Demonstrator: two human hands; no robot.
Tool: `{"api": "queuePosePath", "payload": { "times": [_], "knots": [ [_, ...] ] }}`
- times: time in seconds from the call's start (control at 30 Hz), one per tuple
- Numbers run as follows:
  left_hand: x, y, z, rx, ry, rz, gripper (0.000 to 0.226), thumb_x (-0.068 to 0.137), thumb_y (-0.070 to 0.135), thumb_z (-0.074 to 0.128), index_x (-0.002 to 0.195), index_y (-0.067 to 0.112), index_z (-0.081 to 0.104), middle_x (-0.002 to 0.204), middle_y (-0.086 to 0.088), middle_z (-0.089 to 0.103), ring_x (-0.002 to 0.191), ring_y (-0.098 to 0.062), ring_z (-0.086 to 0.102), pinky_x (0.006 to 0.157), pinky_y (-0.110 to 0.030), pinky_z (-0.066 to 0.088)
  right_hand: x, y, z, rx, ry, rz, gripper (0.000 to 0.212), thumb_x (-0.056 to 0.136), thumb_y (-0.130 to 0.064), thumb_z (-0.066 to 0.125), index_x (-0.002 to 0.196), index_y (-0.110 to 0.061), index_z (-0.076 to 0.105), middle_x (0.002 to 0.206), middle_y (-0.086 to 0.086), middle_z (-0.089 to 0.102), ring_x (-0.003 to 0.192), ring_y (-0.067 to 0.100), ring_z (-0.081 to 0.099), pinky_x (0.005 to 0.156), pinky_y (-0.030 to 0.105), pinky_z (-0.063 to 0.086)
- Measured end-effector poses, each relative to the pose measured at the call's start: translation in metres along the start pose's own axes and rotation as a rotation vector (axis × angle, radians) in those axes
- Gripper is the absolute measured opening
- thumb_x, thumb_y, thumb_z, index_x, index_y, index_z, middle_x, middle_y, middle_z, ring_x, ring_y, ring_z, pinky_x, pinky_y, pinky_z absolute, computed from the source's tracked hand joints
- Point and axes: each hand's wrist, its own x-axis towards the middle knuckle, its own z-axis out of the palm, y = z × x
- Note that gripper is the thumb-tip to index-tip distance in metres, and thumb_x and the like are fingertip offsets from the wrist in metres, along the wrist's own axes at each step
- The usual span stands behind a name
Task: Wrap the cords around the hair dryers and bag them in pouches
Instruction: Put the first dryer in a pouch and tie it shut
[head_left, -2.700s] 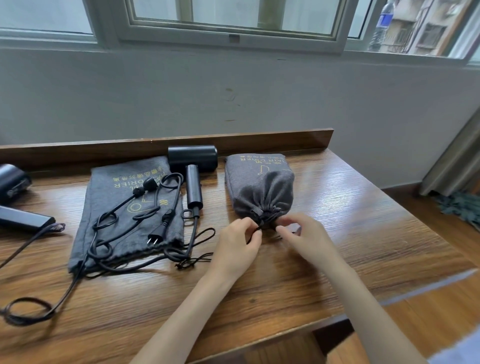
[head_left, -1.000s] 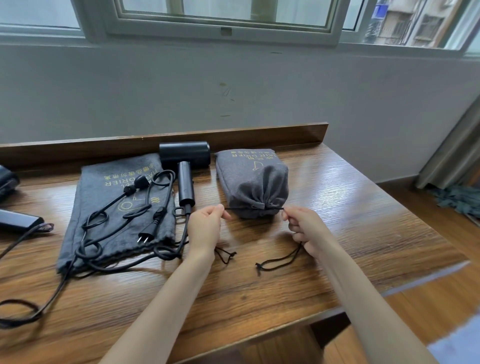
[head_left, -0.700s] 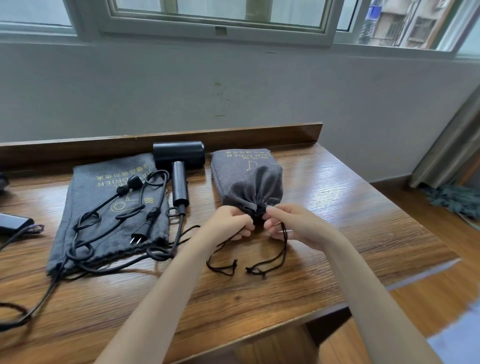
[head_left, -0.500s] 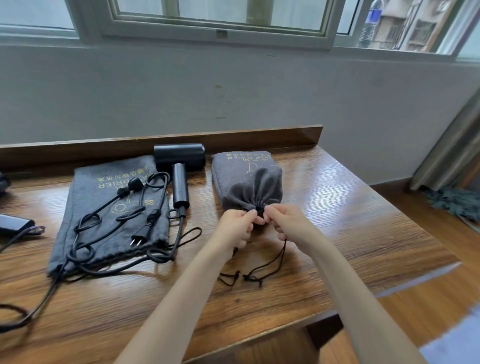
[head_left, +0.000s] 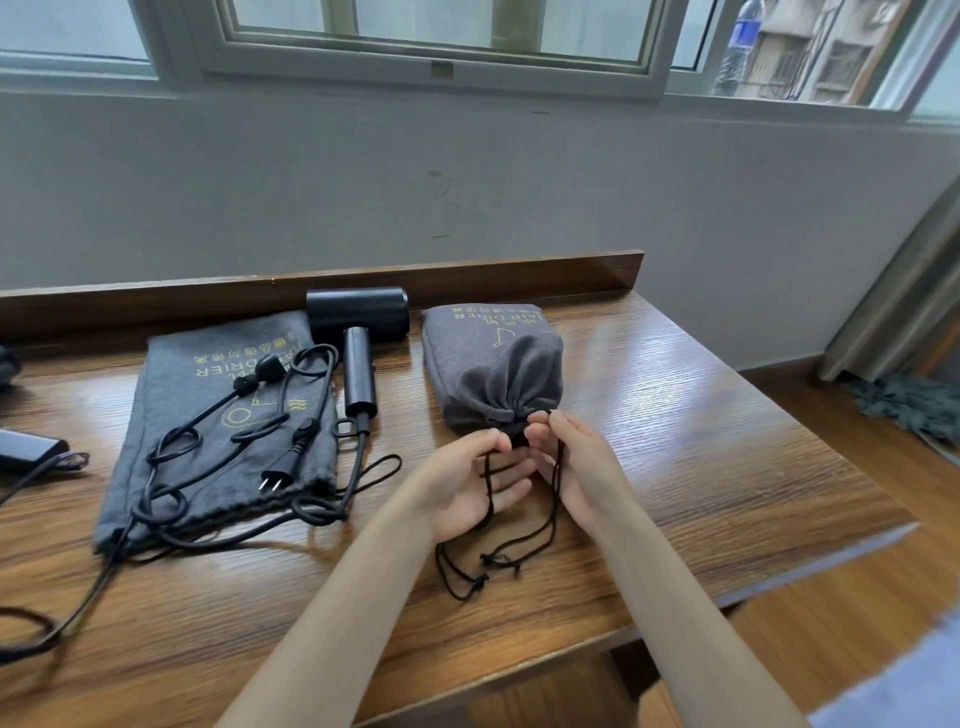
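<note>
Filled pouch (head_left: 491, 364), grey, lies on the tabletop (head_left: 701, 441) right of centre, its gathered mouth toward the person. The left hand (head_left: 467, 483) and right hand (head_left: 576, 462) meet at that mouth. Thumb and fingers of each are clamped on the black drawstring (head_left: 519, 551), whose loose loops trail onto the wood. At left, a black hair dryer (head_left: 358, 332) lies beside a flat pouch (head_left: 171, 415). Its cord (head_left: 171, 452) sprawls uncoiled over the fabric, plug (head_left: 280, 467) on top.

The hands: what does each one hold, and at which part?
Left hand and right hand each pinch the black drawstring at the gathered mouth of the filled pouch; its knotted ends lie loose.
</note>
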Motion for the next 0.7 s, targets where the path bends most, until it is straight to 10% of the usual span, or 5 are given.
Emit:
{"api": "queuePosePath", "payload": {
  "times": [0.17,0.47,0.7],
  "knots": [
    [-0.003,-0.004,0.003,0.101,-0.096,-0.002,0.034,0.096,0.018,0.035,0.064,0.015,0.047,0.091,-0.007,0.061,0.095,-0.023,0.060,0.095,-0.032,0.040,-0.002,0.006,0.001,-0.047,-0.075,-0.097,0.023,0.096,-0.009,0.042,0.092,-0.010,0.064,0.080,-0.002,0.073,0.080,0.002,0.067,0.088,0.025,0.044],
    [-0.002,-0.009,0.007,-0.100,-0.222,-0.010,0.039,0.089,0.020,0.040,0.051,0.016,0.047,0.075,-0.005,0.065,0.079,-0.020,0.061,0.078,-0.034,0.038,-0.006,0.005,0.004,-0.083,-0.100,-0.109,0.019,0.093,-0.008,0.048,0.096,-0.012,0.067,0.074,-0.004,0.073,0.083,0.002,0.067,0.071,0.012,0.050],
    [0.006,-0.012,0.017,0.095,-0.008,0.210,0.039,0.094,0.015,0.037,0.055,0.015,0.044,0.058,0.003,0.045,0.067,-0.012,0.046,0.067,-0.026,0.036,-0.007,0.001,0.008,0.040,-0.107,-0.050,0.022,0.093,-0.001,0.045,0.092,-0.008,0.066,0.080,-0.001,0.074,0.076,0.004,0.068,0.067,0.012,0.052]
  ]
}}
